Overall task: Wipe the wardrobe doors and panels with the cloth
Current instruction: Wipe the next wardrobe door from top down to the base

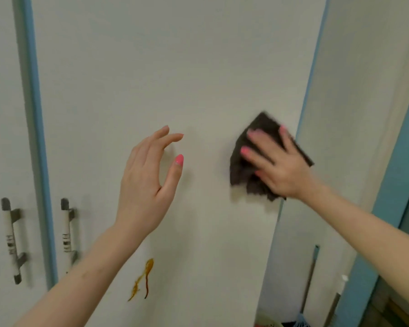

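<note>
R hand fingers spread flat, pressing the dark cloth onto the wardrobe door near its R edge — flat palm prob. for even pressure. L hand loose, holding nothing, fingertips at the panel — likely steadying the door. Orange smear lower down, unwiped.

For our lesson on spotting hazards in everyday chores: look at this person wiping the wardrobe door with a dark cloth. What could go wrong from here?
1. The right hand presses the cloth flat near the door's right edge; a stroke could slide off it.
2. The orange-brown stain lies well below the cloth and could be missed, or smeared across the pale door.
3. The left hand hovers by the door without bracing it, so it may shift under pressure.
</note>
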The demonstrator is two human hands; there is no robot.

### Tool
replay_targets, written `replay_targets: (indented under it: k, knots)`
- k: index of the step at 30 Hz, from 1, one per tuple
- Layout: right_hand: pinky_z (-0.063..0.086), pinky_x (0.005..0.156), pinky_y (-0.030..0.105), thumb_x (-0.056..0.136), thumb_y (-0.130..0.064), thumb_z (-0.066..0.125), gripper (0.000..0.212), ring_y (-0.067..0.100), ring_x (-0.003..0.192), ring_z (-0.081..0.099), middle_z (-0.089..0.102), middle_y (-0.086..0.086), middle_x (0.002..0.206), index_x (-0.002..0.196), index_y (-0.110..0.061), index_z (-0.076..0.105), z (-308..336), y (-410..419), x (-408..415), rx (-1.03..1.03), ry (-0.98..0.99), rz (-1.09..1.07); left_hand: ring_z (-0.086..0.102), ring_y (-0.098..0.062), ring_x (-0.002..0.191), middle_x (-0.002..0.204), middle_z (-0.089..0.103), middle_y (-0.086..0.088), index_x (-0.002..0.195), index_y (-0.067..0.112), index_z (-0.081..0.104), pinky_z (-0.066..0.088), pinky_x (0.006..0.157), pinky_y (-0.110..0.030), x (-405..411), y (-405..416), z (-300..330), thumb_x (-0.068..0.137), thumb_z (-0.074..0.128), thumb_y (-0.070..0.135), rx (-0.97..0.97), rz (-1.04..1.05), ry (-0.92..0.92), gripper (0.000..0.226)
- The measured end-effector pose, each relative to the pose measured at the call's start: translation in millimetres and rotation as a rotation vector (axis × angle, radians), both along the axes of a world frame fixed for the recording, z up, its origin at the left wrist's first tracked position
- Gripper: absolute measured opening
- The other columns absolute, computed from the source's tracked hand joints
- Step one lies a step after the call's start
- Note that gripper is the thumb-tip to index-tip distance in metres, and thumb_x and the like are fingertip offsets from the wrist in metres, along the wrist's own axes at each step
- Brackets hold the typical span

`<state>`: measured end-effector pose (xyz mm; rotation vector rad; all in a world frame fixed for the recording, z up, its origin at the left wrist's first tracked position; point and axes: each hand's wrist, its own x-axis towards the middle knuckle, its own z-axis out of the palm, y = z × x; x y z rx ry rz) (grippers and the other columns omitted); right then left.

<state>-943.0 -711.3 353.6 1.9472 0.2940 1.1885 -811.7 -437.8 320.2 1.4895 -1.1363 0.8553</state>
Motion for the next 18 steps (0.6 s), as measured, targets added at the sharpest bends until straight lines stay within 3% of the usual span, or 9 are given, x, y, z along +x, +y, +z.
replay_targets:
  k: [3,5,6,8,12,15,18]
  knots:
    - [0.009,0.116,0.058,0.101,-0.027,0.036,0.047,0.042,0.143,0.019,0.028,0.027,0.151,0.146,-0.015,0.033,31.3,13.9,15.6,0.362,-0.319,0.024,0.038,-0.01,0.128,0.138,0.043,0.007,0.127,0.024,0.047,0.026,0.105,-0.02,0.9,7.9,-6.0,0.093,0.044,0.028,-0.061,0.016,0.038,0.035]
    - [0.01,0.117,0.058,0.101,-0.024,0.038,0.046,0.045,0.143,0.018,0.029,0.024,0.152,0.145,-0.01,0.037,9.8,34.0,34.6,0.586,-0.503,0.076,0.037,-0.009,0.129,0.139,0.043,0.007,0.129,0.025,0.046,0.026,0.106,-0.02,1.4,15.2,-15.9,0.093,0.042,0.029,-0.058,0.034,0.07,0.036]
    - [0.011,0.117,0.059,0.101,-0.023,0.038,0.045,0.045,0.142,0.019,0.031,0.023,0.151,0.144,-0.01,0.038,-13.7,41.3,42.2,0.604,-0.536,0.074,0.037,-0.009,0.129,0.14,0.043,0.006,0.129,0.025,0.046,0.025,0.106,-0.019,2.4,18.3,-21.9,0.093,0.041,0.031,-0.044,0.042,0.082,0.036]
    - [0.014,0.116,0.06,0.102,-0.024,0.037,0.046,0.042,0.144,0.019,0.03,0.018,0.153,0.146,-0.014,0.035,-83.8,47.2,48.2,0.457,-0.413,0.044,0.037,-0.009,0.13,0.14,0.043,0.005,0.129,0.025,0.046,0.023,0.106,-0.016,4.5,25.4,-34.0,0.093,0.039,0.033,-0.002,0.056,0.103,0.038]
    - [0.008,0.12,0.053,0.103,-0.015,0.029,0.05,0.031,0.148,0.013,0.01,0.009,0.161,0.152,-0.023,0.022,-200.4,21.6,12.4,0.048,0.129,-0.059,0.035,-0.006,0.128,0.138,0.042,0.007,0.127,0.024,0.048,0.017,0.104,-0.008,6.8,40.0,-52.9,0.093,0.038,0.034,0.046,0.097,0.113,0.037]
    - [0.008,0.12,0.051,0.103,-0.007,0.024,0.053,0.029,0.146,0.018,0.02,0.008,0.158,0.153,-0.024,0.018,-189.0,4.7,-6.3,-0.178,0.268,-0.113,0.032,-0.002,0.127,0.138,0.042,0.008,0.126,0.025,0.049,0.015,0.103,-0.006,9.0,45.9,-58.9,0.093,0.04,0.032,0.078,0.115,0.113,0.035]
    - [0.021,0.116,0.054,0.102,-0.01,0.035,0.051,0.03,0.141,0.029,0.035,0.007,0.151,0.15,-0.027,0.028,-120.6,6.3,-5.6,-0.095,0.07,-0.058,0.033,-0.003,0.128,0.139,0.043,0.007,0.126,0.026,0.049,0.015,0.104,-0.007,12.5,51.1,-61.8,0.093,0.039,0.033,0.087,0.119,0.137,0.035]
